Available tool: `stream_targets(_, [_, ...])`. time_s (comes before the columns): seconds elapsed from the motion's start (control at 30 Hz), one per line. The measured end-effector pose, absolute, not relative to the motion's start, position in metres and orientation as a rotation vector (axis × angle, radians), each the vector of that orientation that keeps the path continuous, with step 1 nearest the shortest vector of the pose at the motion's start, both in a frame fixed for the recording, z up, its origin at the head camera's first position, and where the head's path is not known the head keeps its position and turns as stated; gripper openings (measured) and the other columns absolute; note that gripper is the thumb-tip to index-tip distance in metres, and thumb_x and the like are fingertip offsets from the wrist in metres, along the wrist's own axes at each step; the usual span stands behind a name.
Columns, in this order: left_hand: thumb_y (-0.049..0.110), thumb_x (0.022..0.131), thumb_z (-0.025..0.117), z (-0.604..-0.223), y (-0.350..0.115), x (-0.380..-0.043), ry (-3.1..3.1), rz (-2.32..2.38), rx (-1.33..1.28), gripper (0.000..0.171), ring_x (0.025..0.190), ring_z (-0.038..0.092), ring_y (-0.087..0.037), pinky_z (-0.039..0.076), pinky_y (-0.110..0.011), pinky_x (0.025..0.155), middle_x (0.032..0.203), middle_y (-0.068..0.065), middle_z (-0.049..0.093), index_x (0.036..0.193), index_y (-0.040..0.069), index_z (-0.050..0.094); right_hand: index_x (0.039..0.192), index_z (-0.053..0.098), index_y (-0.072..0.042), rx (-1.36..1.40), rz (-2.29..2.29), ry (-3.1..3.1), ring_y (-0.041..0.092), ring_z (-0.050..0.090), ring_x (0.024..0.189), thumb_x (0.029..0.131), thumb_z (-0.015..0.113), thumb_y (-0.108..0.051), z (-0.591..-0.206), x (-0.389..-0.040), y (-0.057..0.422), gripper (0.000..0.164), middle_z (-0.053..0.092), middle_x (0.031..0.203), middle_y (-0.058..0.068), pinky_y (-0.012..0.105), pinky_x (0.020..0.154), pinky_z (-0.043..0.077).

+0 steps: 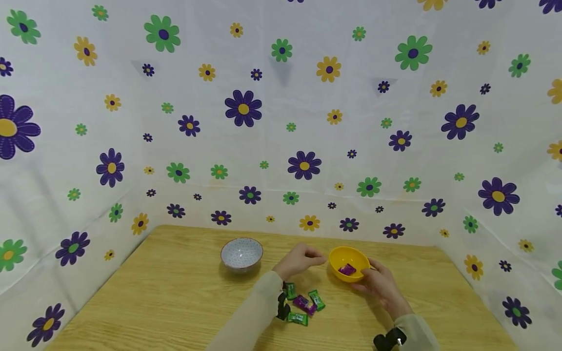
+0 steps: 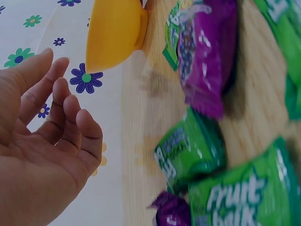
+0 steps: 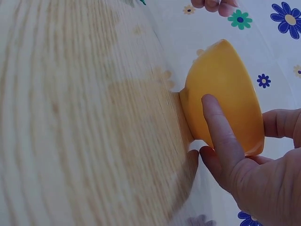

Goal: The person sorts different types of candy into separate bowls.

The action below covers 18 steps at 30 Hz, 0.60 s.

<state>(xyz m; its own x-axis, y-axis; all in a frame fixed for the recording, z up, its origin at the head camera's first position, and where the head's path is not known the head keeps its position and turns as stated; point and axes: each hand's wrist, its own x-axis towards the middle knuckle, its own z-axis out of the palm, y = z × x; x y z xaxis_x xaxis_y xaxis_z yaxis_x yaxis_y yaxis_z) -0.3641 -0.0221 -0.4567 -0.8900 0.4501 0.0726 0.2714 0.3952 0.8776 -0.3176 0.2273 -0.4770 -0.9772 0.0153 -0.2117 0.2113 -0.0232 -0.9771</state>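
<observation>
A yellow bowl [image 1: 349, 255] stands on the wooden table, with one purple-wrapped candy [image 1: 348, 269] inside it. My right hand [image 1: 384, 287] holds this bowl from the right; in the right wrist view a finger lies along the outer wall and the thumb is at the rim. Just left of the bowl is my left hand [image 1: 300, 260], its fingers loosely bent and nothing between them. Below the left wrist lie several wrapped candies: a purple candy [image 1: 304, 304] among green candies [image 1: 316, 300]. Large in the left wrist view, one green wrapper [image 2: 240, 200] reads "Fruit".
A patterned grey-blue bowl [image 1: 241, 254] with a reddish rim sits farther left, beyond the left forearm. White sheeting [image 1: 272, 146] printed with flowers rises behind the table [image 1: 167, 292] and along both sides. Each wrist wears a black camera strap [image 1: 390, 338].
</observation>
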Motion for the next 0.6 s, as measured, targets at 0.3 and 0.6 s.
stream_targets(0.3, [0.019,0.092,0.069,-0.462,-0.041,-0.363,2.426,1.471,0.72,0.013,0.083,0.057,-0.012,0.05,-0.029,0.08,0.096,-0.001,0.072,0.096,0.008,0.076,0.155,0.018,-0.001,0.239,-2.124,2.1,0.033,0.06,0.113,0.099,0.043,-0.003,-0.476,-0.315,0.228,0.06,0.031,0.149,0.034,0.04,0.084,0.058])
stream_targets(0.6, [0.019,0.085,0.076,-0.464,-0.059,-0.356,2.397,1.296,0.794,0.012,0.078,0.058,-0.011,0.051,-0.024,0.075,0.09,0.003,0.072,0.095,0.011,0.077,0.155,0.018,0.0,0.216,-2.105,2.121,0.03,0.061,0.11,0.1,0.042,-0.004,-0.476,-0.316,0.229,0.06,0.031,0.149,0.033,0.039,0.084,0.058])
